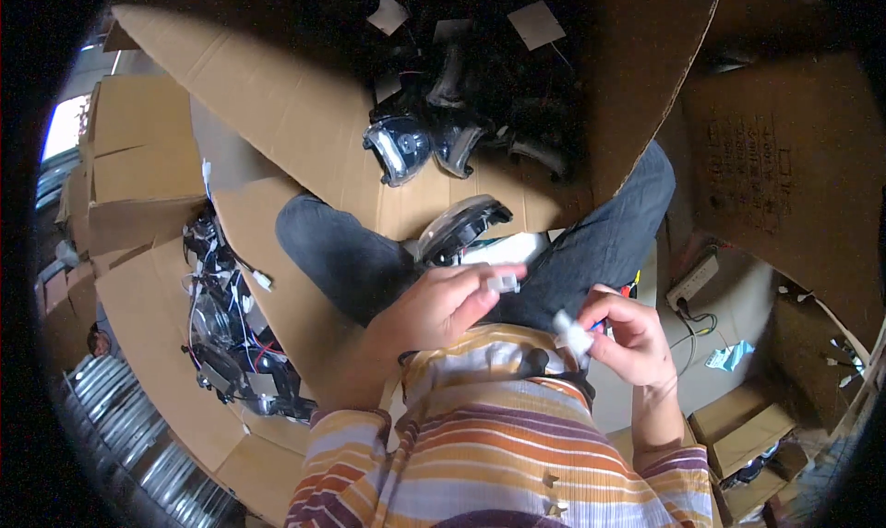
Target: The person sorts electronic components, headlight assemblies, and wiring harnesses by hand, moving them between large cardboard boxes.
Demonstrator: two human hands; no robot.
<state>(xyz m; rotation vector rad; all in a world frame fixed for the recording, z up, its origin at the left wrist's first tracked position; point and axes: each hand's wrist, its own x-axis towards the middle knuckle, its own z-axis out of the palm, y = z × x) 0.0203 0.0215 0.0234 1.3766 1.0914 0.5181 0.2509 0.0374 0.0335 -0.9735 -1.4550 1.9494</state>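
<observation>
Pinching closed: left hand (434, 305) on small connector (504, 283), right hand (632, 339) on white plug (574, 334).

Power strip (694, 282) and teal wrapper (730, 355) at right
A brown carton (146, 129) stands upper left; a small carton (752, 438) sits lower right.

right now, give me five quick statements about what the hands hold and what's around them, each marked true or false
1. The left hand holds a small white piece. True.
2. The right hand holds nothing. False: it holds another white piece.
3. A curved black-and-clear part lies between the person's legs. True.
4. The white power strip lies on the person's left. False: it lies on their right.
5. The shirt is striped. True.
</observation>
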